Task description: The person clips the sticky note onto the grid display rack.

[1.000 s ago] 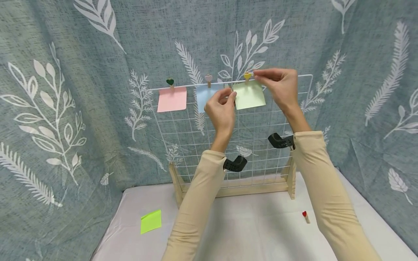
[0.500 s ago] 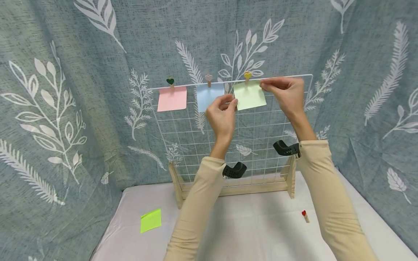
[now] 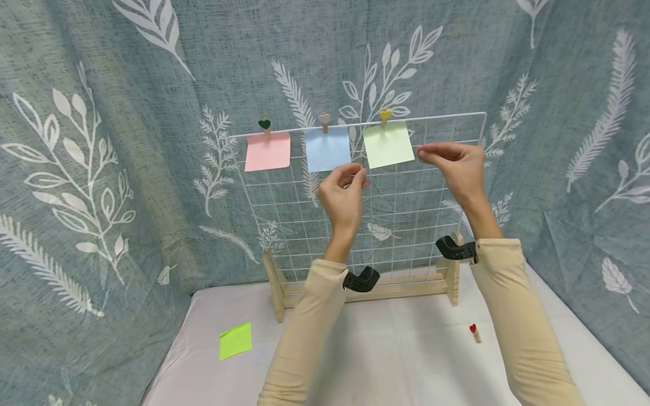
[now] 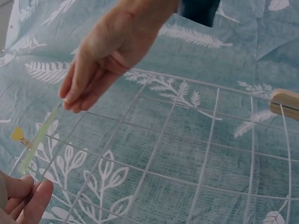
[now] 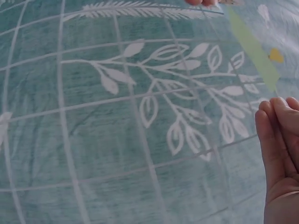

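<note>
Rack (image 3: 406,290) bears green note (image 3: 388,145), with left grip (image 3: 342,194) and right grip (image 3: 462,169) nearby, fingertips seemingly loosely together

Three notes hang along the top of a white wire grid (image 3: 457,115): a pink note (image 3: 267,153) under a dark green heart clothespin (image 3: 264,123), a blue note (image 3: 328,148) under a whitish heart clothespin (image 3: 324,119), and a pale green note (image 3: 389,145) under a yellow heart clothespin (image 3: 385,114). The person's right hand (image 3: 459,166) is just beside the pale green note, the left hand (image 3: 342,192) near the blue one's lower edge. A neon-green note (image 3: 236,341) and a red heart clothespin (image 3: 475,333) lie on the table (image 3: 391,355).
</note>
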The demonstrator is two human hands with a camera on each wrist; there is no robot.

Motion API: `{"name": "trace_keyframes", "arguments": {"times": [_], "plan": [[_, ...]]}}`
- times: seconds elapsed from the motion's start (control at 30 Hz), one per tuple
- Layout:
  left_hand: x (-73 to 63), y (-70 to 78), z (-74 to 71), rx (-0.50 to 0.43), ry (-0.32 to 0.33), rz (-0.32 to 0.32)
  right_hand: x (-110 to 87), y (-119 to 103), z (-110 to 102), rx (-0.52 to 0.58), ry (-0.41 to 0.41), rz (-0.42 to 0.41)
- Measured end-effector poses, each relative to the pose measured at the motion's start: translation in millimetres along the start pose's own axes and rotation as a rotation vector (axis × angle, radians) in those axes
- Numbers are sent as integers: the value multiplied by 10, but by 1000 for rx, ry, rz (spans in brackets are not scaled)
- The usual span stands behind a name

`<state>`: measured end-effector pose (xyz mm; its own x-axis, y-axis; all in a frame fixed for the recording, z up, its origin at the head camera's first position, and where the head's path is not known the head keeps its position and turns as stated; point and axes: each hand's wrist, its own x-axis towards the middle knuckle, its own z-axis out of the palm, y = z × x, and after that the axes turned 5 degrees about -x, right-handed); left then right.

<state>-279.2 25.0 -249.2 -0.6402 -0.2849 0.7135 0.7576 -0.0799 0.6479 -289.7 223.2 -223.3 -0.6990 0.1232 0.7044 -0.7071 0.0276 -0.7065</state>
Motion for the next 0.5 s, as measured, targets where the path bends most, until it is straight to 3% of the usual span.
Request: {"name": "trace_keyframes", "arguments": {"times": [0.23,0.5], "plan": [[-115,-43,-79,-14,-24,-17,-206,180,-122,-78,-42,54],[-247,-101,-235,-30,-53,-37,-467,317,-258,-273,-105,179]]}}
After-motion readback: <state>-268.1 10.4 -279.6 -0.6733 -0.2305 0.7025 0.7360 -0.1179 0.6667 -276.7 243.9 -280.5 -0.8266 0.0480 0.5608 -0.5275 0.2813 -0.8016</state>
